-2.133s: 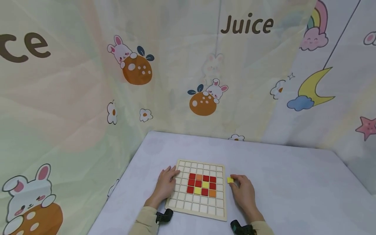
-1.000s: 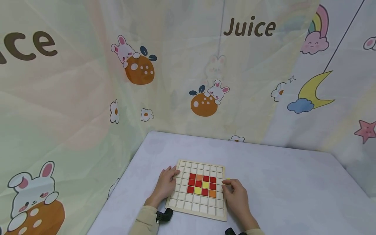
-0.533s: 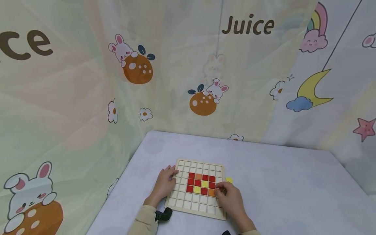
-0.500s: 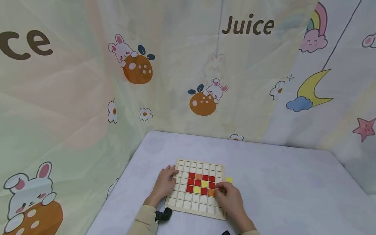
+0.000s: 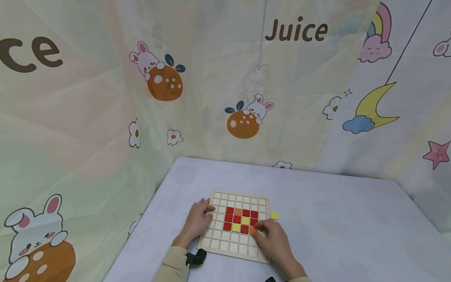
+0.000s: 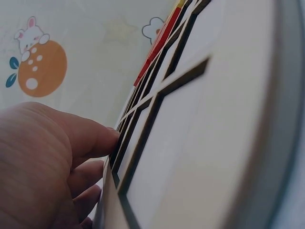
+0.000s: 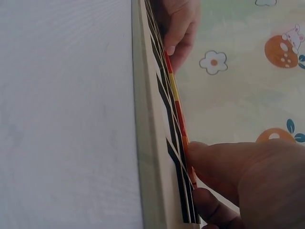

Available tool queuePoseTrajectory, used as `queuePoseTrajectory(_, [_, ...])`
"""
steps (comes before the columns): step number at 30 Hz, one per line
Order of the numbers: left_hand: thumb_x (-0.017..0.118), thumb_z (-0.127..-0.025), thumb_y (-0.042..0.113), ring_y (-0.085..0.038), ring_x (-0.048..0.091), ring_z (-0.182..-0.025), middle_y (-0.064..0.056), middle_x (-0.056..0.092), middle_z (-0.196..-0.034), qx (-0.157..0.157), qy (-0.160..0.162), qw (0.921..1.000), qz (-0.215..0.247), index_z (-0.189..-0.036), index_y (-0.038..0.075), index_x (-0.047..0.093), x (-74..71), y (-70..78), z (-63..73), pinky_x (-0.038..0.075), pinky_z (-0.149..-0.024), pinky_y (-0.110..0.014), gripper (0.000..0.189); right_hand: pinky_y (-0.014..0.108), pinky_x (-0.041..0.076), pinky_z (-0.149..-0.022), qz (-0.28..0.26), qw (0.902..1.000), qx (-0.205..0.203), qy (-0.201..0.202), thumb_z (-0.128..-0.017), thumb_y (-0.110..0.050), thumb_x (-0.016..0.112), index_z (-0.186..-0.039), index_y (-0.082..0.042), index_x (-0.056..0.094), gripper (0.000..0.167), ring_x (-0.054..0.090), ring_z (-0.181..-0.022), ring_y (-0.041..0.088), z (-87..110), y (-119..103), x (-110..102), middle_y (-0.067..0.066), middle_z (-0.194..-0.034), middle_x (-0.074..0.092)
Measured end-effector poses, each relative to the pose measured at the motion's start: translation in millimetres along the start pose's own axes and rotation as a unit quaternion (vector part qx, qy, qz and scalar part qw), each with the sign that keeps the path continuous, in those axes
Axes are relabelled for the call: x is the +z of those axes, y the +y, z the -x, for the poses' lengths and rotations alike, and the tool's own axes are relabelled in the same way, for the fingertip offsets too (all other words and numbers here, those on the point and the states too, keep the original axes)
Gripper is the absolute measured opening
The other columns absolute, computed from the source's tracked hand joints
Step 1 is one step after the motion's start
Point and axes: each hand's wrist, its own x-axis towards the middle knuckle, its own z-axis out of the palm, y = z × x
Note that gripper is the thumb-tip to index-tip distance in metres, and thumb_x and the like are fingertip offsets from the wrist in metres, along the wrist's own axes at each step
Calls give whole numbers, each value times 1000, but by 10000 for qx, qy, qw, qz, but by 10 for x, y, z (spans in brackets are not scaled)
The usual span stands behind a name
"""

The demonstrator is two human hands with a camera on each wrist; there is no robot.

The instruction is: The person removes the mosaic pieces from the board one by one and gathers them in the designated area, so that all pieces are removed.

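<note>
A wooden grid board (image 5: 246, 256) lies on the table with a block of red, yellow and orange square tiles in its middle cells. My right hand (image 5: 273, 241) is over the board's right side, thumb and forefinger pinching at the orange tile (image 5: 252, 230) at the block's lower right corner. In the right wrist view, the thumb (image 7: 209, 155) is against the tile's edge. My left hand (image 5: 197, 219) rests along the board's left edge, fingers extended and fingertips on its rim. A loose yellow tile (image 5: 274, 216) lies beside the board's right edge, just beyond my right hand.
White cloth covers the table (image 5: 334, 219). A printed curtain (image 5: 204, 78) hangs close behind it and along the left side. Black wrist cameras are strapped at both sleeves, the left one (image 5: 197, 257) near the board's lower left corner.
My right hand has let go of the yellow tile beside the board and moved left to the orange tile. My left hand has stayed on the board's left edge.
</note>
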Motion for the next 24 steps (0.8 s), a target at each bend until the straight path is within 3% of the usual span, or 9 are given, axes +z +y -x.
queuePoseTrajectory(8, [66, -85, 1, -40, 35, -140, -20, 51, -141, 167, 99, 9998, -31, -92, 13, 68, 8, -14, 6, 15, -119, -57, 14, 29, 49, -71, 84, 9999, -41, -57, -74, -19, 84, -91, -18, 72, 20, 50, -83, 10, 2, -1, 13, -9, -86, 58])
queuePoseTrajectory(16, [68, -85, 4, -38, 35, -141, -19, 51, -142, 131, 68, 9999, -46, -92, 14, 66, 6, -9, -4, 14, -120, -55, 12, 29, 50, -73, 101, 9999, -57, -10, -74, -17, 84, -91, -18, 72, 21, 50, -84, 10, 1, 1, 28, -9, -86, 57])
queuePoseTrajectory(24, [69, -85, 5, -38, 35, -140, -19, 51, -142, 184, 71, 9998, -61, -91, 14, 66, 7, -9, -6, 14, -119, -55, 12, 37, 54, -85, -30, 10000, -49, -26, -75, -14, 84, -92, -18, 71, 22, 54, -93, 11, 13, -22, 31, -9, -92, 57])
